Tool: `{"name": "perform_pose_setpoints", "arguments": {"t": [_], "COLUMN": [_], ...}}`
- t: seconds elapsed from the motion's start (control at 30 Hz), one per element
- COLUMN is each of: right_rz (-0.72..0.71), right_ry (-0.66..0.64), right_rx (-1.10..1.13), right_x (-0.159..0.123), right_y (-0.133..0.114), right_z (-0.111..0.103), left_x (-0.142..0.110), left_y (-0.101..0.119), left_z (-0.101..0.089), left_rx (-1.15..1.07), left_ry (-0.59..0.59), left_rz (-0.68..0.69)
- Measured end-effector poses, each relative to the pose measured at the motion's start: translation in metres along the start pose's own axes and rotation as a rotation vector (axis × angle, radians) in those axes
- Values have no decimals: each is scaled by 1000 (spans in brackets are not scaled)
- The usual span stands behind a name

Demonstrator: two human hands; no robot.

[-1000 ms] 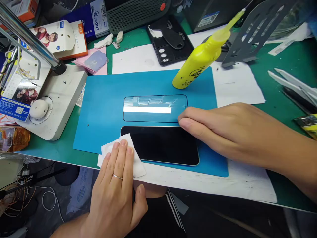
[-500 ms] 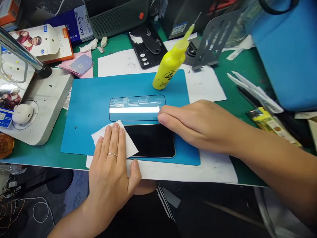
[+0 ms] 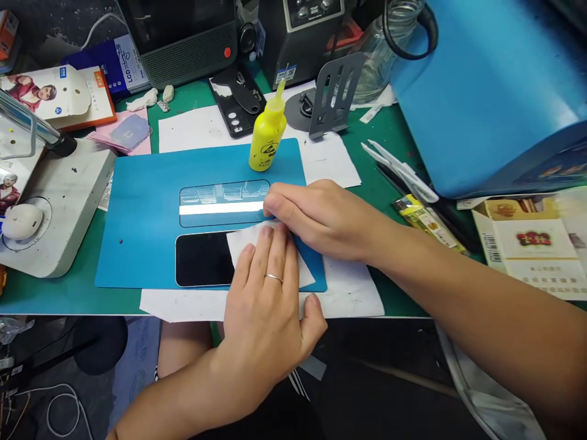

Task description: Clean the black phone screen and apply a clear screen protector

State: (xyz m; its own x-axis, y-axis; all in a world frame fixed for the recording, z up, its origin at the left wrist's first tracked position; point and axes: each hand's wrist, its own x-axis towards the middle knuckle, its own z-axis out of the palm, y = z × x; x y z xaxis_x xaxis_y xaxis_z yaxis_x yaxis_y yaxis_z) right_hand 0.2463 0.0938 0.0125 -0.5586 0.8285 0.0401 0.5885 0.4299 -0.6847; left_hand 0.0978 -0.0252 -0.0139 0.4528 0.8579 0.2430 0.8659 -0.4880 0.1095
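Observation:
My left hand [image 3: 270, 311] lies flat with outstretched fingers, pressing a white wipe [image 3: 243, 240] onto the right part of a phone [image 3: 202, 260]. The phone's dark screen faces up on a blue mat [image 3: 137, 244], its left half uncovered. My right hand [image 3: 321, 217] is closed, thumb and index finger together beside the right end of a clear, black-edged glass sheet [image 3: 220, 218]; whatever it pinches is hidden. A bright band of light crosses the glass. Behind it, a yellow dropper bottle [image 3: 267, 137] with a needle tip stands upright on the mat.
A black phone case [image 3: 236, 116] and a grey metal stand [image 3: 332, 95] are behind the mat. White tweezers [image 3: 403, 171] lie to the right, near a blue machine [image 3: 495, 91] and a cigarette box [image 3: 527, 244]. At left is a white device [image 3: 68, 226] with a metal arm.
My left hand has slid the wipe from the phone's left end to its right end. My right hand stays closed by the glass. The view has shifted to the right.

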Motion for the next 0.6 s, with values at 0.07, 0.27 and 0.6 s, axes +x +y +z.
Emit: {"name": "perform_pose_setpoints", "arguments": {"t": [0.07, 0.27, 0.6], "right_rz": [1, 10, 47], "right_ry": [-4, -26, -56], "right_rx": [-8, -66, -35], "right_x": [0, -1, -10], "right_y": [0, -1, 0], "right_z": [0, 0, 5], "left_x": [-7, -31, -67], "left_y": [-1, -14, -43], "left_z": [-2, -15, -31], "left_rx": [0, 64, 99], "left_ry": [-3, -43, -71], "left_rz": [34, 95, -17]}}
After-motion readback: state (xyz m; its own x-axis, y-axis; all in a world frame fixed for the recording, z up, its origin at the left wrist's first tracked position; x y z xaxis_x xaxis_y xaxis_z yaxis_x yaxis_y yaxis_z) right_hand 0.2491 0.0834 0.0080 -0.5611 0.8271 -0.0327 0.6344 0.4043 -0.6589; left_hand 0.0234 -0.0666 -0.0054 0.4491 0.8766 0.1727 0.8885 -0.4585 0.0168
